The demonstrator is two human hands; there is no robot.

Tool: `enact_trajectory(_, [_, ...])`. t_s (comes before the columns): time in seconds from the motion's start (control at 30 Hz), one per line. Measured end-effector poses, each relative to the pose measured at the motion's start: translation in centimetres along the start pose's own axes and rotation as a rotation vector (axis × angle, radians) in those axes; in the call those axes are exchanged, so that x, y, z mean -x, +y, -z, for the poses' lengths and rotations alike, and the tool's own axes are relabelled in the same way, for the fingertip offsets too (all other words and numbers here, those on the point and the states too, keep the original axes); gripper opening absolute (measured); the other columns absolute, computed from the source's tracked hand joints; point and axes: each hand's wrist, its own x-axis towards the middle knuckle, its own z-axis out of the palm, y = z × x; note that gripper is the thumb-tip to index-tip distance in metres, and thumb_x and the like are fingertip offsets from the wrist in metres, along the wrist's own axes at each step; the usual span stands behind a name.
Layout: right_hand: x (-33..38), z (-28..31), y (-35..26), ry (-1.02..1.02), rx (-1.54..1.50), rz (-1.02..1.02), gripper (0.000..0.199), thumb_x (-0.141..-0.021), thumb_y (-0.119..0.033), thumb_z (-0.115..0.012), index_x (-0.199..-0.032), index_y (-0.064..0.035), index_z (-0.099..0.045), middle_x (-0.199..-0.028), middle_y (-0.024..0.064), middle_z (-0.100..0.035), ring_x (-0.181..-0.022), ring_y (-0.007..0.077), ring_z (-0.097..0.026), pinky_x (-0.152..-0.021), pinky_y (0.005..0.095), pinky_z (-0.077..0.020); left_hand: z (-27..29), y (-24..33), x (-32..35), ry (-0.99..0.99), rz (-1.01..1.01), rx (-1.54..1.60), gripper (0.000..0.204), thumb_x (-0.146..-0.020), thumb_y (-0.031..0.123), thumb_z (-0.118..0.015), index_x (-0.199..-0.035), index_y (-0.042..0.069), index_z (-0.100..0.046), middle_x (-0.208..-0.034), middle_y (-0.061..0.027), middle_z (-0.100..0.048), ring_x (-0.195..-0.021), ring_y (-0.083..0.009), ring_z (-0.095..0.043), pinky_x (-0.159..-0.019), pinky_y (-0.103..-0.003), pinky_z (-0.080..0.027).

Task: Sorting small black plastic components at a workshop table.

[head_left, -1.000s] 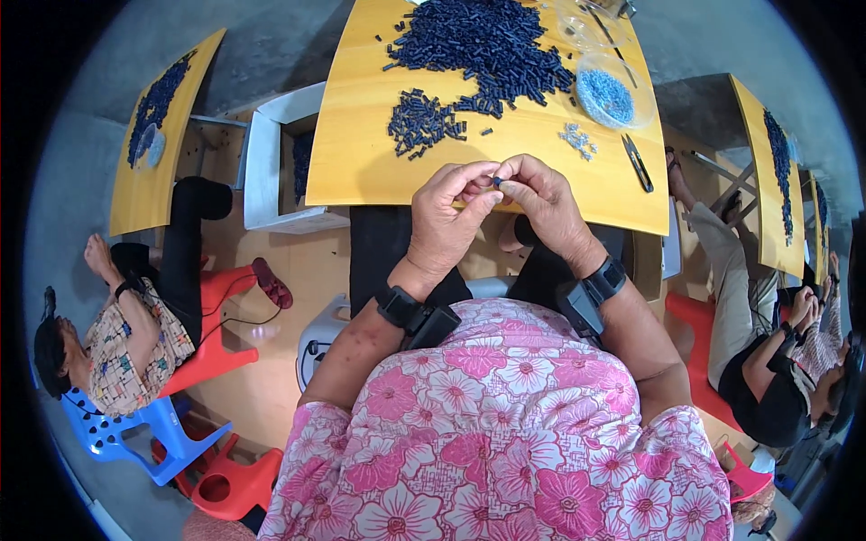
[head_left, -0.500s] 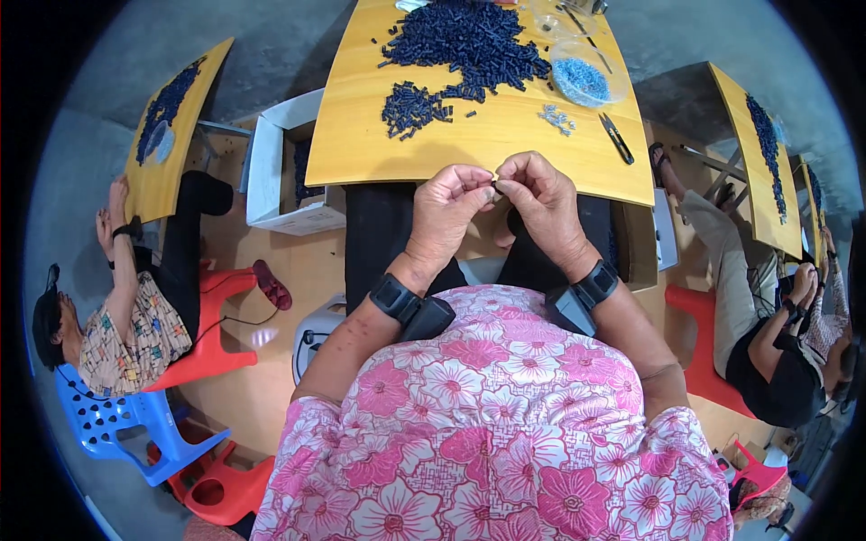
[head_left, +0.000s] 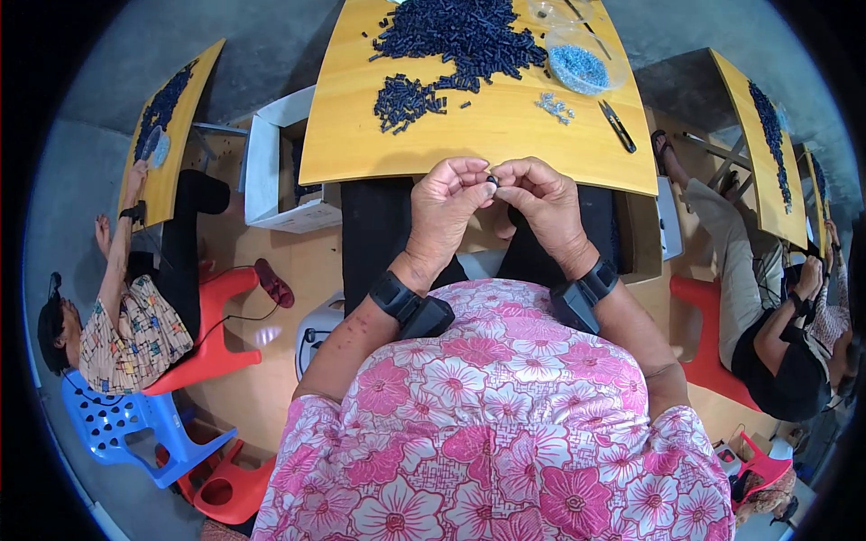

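My left hand [head_left: 453, 200] and my right hand [head_left: 544, 206] meet just off the near edge of the yellow table [head_left: 397, 158], above my lap. Both are pinched closed on one small dark cylindrical piece [head_left: 492, 180], mostly covered by the fingertips. Across the far part of the tabletop spreads a big heap of similar dark blue-black pieces [head_left: 451, 41], with a smaller pile [head_left: 406, 101] nearer me. To its right lie some small clear bits [head_left: 554, 108] and a pair of thread snips [head_left: 618, 126].
A clear round tub [head_left: 582, 70] of small blue pieces stands at the table's right. Under the table, left, is a white box [head_left: 289, 209]. Other people [head_left: 126, 343] sit on red stools [head_left: 212, 338] at tables on either side. A blue stool [head_left: 135, 424] stands at lower left.
My hands stay together with the dark piece between their fingertips, barely shifting. The person on the left has reached one hand up to the table there. The view has shifted slightly.
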Motion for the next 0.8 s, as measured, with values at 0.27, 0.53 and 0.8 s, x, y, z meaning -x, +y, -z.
enact_trajectory(0.27, [-0.1,-0.1,-0.5,-0.030,0.193,0.079,0.022,-0.084,0.005,-0.070,-0.103,-0.0047,-0.073,-0.094,0.0042,-0.067,-0.091,0.0125,-0.064,-0.085,0.0265,-0.0518,0.4,0.2,0.0,-0.051,-0.052,-0.085,0.030,-0.091,-0.005,-0.066,-0.121,-0.002,-0.058,-0.106,-0.0092,-0.069,-0.097,-0.0128,-0.066,-0.087,-0.026,-0.055])
enact_trajectory(0.53, [-0.3,0.5,-0.3,-0.055,0.213,0.053,0.020,-0.083,0.001,-0.072,-0.102,-0.0051,-0.073,-0.092,0.0054,-0.067,-0.088,0.0149,-0.065,-0.082,0.0273,-0.0523,0.4,0.3,-0.1,-0.093,-0.002,-0.081,0.029,-0.092,-0.005,-0.064,-0.120,-0.002,-0.058,-0.105,-0.0093,-0.069,-0.095,-0.0125,-0.067,-0.087,-0.025,-0.055])
enact_trajectory(0.8, [-0.9,1.2,-0.9,-0.132,0.443,0.156,0.020,-0.082,-0.004,-0.073,-0.102,-0.0079,-0.074,-0.087,0.0071,-0.067,-0.082,0.0201,-0.066,-0.076,0.0306,-0.0527,0.6,0.2,-0.3,-0.126,0.072,-0.062,0.029,-0.094,0.000,-0.064,-0.122,-0.003,-0.058,-0.105,-0.0089,-0.068,-0.092,-0.0125,-0.067,-0.084,-0.025,-0.055])
